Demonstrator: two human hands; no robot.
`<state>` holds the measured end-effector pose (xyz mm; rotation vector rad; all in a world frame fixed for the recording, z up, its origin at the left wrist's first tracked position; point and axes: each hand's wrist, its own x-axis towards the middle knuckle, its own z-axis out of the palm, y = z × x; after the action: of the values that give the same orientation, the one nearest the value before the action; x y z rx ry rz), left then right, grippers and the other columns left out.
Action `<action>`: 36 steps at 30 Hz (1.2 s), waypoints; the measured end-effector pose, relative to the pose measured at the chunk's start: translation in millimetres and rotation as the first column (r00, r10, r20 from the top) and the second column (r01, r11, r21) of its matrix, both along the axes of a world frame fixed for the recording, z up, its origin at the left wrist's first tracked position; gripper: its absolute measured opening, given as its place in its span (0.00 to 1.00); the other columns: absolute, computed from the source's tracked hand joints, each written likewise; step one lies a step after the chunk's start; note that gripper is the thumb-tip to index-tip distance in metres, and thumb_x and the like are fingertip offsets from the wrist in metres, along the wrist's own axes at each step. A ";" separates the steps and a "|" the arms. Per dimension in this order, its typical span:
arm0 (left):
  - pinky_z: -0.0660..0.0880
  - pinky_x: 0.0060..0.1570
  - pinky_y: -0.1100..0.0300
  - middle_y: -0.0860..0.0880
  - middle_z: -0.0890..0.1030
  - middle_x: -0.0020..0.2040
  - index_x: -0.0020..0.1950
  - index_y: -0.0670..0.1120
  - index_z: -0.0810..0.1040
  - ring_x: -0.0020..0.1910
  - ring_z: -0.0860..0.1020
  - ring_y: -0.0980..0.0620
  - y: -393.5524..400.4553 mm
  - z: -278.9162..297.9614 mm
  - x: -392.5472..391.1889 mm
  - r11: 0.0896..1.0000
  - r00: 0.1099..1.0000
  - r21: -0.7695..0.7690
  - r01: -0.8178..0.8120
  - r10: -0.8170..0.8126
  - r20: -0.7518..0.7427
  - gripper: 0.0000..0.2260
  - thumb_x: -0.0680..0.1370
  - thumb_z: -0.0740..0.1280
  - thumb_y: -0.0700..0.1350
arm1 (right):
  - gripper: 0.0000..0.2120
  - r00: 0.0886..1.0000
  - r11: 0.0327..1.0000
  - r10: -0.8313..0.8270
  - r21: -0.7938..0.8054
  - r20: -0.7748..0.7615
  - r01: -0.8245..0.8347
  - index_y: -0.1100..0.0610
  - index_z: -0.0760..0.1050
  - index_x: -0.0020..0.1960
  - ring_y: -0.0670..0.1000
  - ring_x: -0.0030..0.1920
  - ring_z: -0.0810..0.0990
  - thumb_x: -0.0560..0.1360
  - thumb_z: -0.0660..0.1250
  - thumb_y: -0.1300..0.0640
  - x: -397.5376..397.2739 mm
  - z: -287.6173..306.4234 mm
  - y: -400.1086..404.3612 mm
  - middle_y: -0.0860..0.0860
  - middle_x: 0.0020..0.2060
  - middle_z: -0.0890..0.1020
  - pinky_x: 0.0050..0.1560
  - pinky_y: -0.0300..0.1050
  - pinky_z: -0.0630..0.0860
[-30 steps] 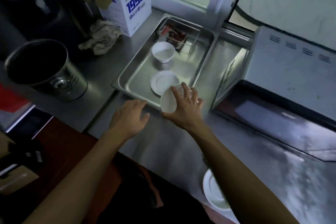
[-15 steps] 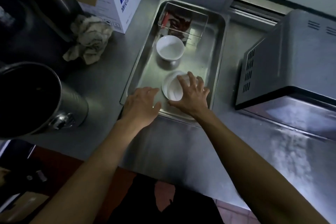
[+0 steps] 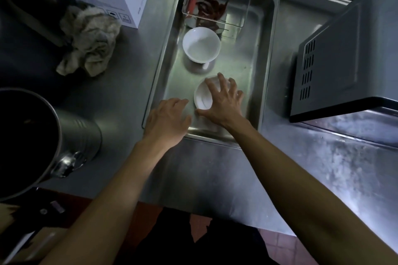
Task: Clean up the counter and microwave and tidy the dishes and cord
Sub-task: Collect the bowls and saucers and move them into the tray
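Leftmost, I see a crumpled rag (image 3: 89,40) on brushed steel; my left hand (image 3: 167,119) hovers slack over the shiny rectangular tray (image 3: 266,66); my right hand (image 3: 224,101) grips a smooth, round white bowl (image 3: 202,98) inside the tray.

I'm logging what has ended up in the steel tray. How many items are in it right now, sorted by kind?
White bowls: 2, one standing free, one gripped by the right hand over a white plate
White plates: 1
Clear containers with red contents: 1
Total: 4 items in the tray
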<state>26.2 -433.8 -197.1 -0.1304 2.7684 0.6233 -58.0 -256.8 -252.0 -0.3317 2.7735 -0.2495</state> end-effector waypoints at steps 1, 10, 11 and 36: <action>0.67 0.66 0.47 0.51 0.72 0.72 0.74 0.52 0.68 0.70 0.69 0.47 -0.3 0.0 -1.3 1.000 1.000 -0.001 0.002 -0.002 0.000 0.22 0.80 0.61 0.55 | 0.51 1.000 1.000 -0.008 0.002 0.005 0.008 0.42 0.52 0.78 0.65 0.78 0.46 0.63 0.72 0.29 -0.9 -0.9 -0.6 0.52 0.80 0.47 0.70 0.72 0.56; 0.67 0.66 0.48 0.52 0.71 0.73 0.74 0.53 0.68 0.70 0.68 0.48 3.2 -2.6 -6.3 1.000 1.000 -0.003 0.011 -0.011 0.005 0.22 0.80 0.61 0.55 | 0.51 0.997 1.000 -0.008 -0.005 0.072 0.009 0.43 0.47 0.79 0.65 0.79 0.38 0.66 0.70 0.28 -3.7 -8.4 -1.3 0.51 0.81 0.40 0.72 0.74 0.47; 0.68 0.66 0.48 0.52 0.72 0.72 0.74 0.53 0.68 0.70 0.69 0.48 4.3 -2.5 -6.2 1.000 1.000 -0.002 0.012 -0.012 -0.001 0.22 0.80 0.61 0.55 | 0.51 0.997 1.000 -0.003 -0.012 0.075 0.003 0.43 0.46 0.80 0.65 0.78 0.36 0.67 0.69 0.28 -2.9 -9.3 -1.3 0.51 0.80 0.39 0.72 0.74 0.45; 0.72 0.56 0.45 0.47 0.75 0.69 0.73 0.49 0.70 0.64 0.73 0.40 76.7 32.6 10.5 0.939 0.929 -0.014 0.344 -0.343 -0.142 0.23 0.78 0.65 0.52 | 0.27 0.924 0.924 -0.365 -0.165 -0.112 0.345 0.51 0.65 0.75 0.58 0.78 0.59 0.79 0.63 0.47 115.3 77.9 89.9 0.55 0.78 0.62 0.74 0.58 0.63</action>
<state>36.6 -357.1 -164.5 0.4110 2.8214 0.5722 57.3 -166.9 -174.0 0.1338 2.9475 -0.5336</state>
